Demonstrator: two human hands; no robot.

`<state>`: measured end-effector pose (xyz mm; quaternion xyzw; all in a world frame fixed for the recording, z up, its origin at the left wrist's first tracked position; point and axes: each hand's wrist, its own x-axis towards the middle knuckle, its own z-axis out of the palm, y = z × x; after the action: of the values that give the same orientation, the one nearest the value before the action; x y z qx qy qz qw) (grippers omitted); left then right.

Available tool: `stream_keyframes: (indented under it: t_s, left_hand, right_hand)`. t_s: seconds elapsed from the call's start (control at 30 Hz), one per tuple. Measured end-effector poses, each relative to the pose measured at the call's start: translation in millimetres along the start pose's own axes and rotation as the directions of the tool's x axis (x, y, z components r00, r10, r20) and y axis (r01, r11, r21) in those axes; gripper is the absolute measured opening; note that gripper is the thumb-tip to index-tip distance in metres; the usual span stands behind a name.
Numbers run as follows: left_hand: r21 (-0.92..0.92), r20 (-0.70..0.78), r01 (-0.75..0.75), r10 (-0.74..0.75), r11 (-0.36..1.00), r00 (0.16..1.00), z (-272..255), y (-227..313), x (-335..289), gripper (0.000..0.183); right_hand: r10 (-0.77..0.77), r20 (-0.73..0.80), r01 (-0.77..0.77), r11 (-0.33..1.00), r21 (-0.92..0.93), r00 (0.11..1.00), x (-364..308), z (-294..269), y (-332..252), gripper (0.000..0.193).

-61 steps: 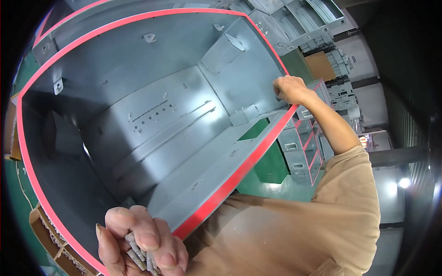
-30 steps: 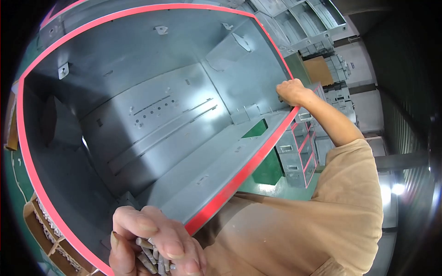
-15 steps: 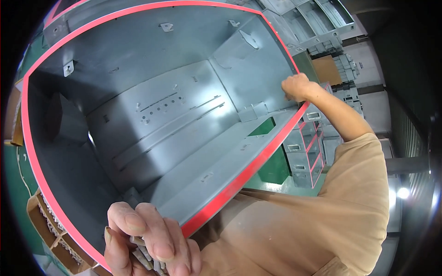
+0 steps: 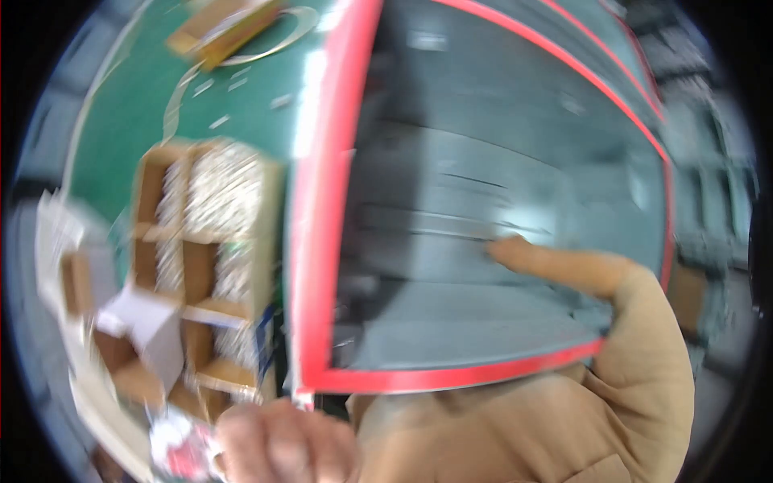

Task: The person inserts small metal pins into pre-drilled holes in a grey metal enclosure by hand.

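Note:
The view is heavily blurred by motion. My left hand (image 4: 282,443) sits at the bottom edge as a closed fist; the small grey metal pieces seen in it earlier are lost in the blur. My right hand (image 4: 547,264) reaches out of a tan sleeve into the big grey metal cabinet with a red rim (image 4: 318,241). Its fingers stretch leftward over the inner wall, and nothing shows in it.
Left of the cabinet, a cardboard tray (image 4: 205,266) with several compartments of small pale parts lies on the green floor (image 4: 129,121). White paper and boxes (image 4: 149,330) lie near it. A flat cardboard piece (image 4: 229,28) lies at the top.
My head has swung left and down, so the tray of parts has come into view. My right hand has left the cabinet's far rim and now reaches inside. The left fist stays closed.

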<state>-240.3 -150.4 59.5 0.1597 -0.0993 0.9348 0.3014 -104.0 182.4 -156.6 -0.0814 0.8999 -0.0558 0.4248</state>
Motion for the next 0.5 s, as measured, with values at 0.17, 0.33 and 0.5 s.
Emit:
stream_keyframes:
  t_s: [0.17,0.33,0.5]
  left_hand:
    - [0.158,-0.246,0.355,-0.311,0.922,0.918,-15.3,22.2,-20.4,0.027]
    - [0.129,-0.18,0.452,-0.427,0.883,0.886,-12.5,-1.5,-20.3,0.028]
    - [0.11,-0.272,0.453,-0.411,0.885,0.87,-10.1,-0.6,-28.4,0.034]
  right_hand:
    - [0.086,-0.097,-0.078,0.994,0.078,0.992,3.5,17.4,13.0,0.014]
    - [0.001,0.1,-0.052,0.857,0.512,0.995,12.5,-62.8,10.3,0.013]
    - [0.172,-0.631,0.519,0.429,0.739,0.756,-58.4,-211.7,-77.7,0.009]
